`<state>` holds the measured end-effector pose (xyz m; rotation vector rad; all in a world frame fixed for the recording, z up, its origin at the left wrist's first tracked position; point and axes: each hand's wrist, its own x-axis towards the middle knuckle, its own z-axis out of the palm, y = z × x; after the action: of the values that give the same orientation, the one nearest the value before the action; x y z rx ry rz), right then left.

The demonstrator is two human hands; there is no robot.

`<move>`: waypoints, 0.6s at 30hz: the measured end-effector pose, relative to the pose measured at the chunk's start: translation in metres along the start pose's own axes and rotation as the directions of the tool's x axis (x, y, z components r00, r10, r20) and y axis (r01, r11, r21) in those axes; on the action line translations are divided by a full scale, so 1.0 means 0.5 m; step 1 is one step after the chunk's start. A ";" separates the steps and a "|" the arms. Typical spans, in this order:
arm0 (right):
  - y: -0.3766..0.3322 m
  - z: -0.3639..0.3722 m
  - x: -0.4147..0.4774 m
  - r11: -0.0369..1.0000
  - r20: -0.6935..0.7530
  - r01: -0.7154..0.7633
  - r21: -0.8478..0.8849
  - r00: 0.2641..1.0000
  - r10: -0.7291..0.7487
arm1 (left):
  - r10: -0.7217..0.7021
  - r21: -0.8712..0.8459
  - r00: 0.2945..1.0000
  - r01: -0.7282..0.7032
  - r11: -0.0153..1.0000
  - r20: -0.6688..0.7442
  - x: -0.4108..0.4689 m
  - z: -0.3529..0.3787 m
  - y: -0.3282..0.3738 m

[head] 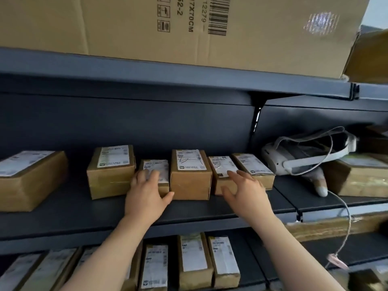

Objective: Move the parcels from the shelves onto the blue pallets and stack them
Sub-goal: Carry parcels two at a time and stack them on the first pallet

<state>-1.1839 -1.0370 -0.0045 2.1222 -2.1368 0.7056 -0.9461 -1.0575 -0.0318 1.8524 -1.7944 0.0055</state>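
Observation:
Several small brown parcels with white labels stand in a row on the dark middle shelf [63, 208]. My left hand [147, 192] lies on a low small parcel [156, 166], fingers curved over its top and thumb against the front of the taller parcel [190, 175] beside it. My right hand [244, 190] reaches with fingers spread onto a flat parcel [221, 165], thumb at its front face. Another flat parcel [255, 166] lies just right of it. No pallet is in view.
A big cardboard box [189, 28] fills the shelf above. A white headset [302, 154] with a cable lies at the right on a parcel [357, 177]. More parcels [192, 261] line the lower shelf. Larger parcels [111, 171] stand at the left.

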 end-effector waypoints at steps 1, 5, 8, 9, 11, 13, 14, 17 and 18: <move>0.010 0.000 0.005 1.000 0.012 0.002 0.005 1.000 -0.002 | -0.034 -0.035 0.999 0.033 0.999 -0.012 -0.005 0.000 0.001; 0.033 0.000 0.024 1.000 0.053 -0.004 -0.001 0.999 0.004 | -0.141 -0.136 0.988 0.132 0.982 -0.060 -0.032 -0.006 0.006; 0.037 0.007 0.039 1.000 0.076 -0.014 -0.001 0.997 0.014 | -0.170 -0.206 0.978 0.142 0.968 -0.123 -0.049 -0.016 0.011; 0.037 0.011 0.045 1.000 0.080 -0.014 -0.001 0.997 0.014 | -0.178 -0.232 0.973 0.141 0.962 -0.149 -0.052 -0.021 0.013; 0.035 0.020 0.059 1.000 0.085 -0.022 0.001 0.996 0.022 | -0.192 -0.285 0.962 0.133 0.949 -0.192 -0.054 -0.031 0.019; 0.031 0.028 0.073 0.999 0.097 -0.036 0.004 0.995 0.036 | -0.191 -0.301 0.955 0.118 0.946 -0.228 -0.054 -0.039 0.027; 0.027 0.032 0.079 0.999 0.106 -0.040 0.006 0.994 0.039 | -0.186 -0.297 0.952 0.109 0.949 -0.245 -0.054 -0.042 0.031; 0.019 0.043 0.098 0.998 0.150 -0.063 0.020 0.987 0.059 | -0.174 -0.287 0.941 0.087 0.954 -0.291 -0.056 -0.047 0.038; 0.017 0.047 0.103 0.997 0.165 -0.075 0.028 0.984 0.070 | -0.168 -0.285 0.937 0.079 0.955 -0.306 -0.057 -0.047 0.038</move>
<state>-1.1884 -1.0938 -0.0100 2.2018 -2.3112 0.5957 -0.9580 -1.0212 -0.0151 1.6554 -1.3745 0.0199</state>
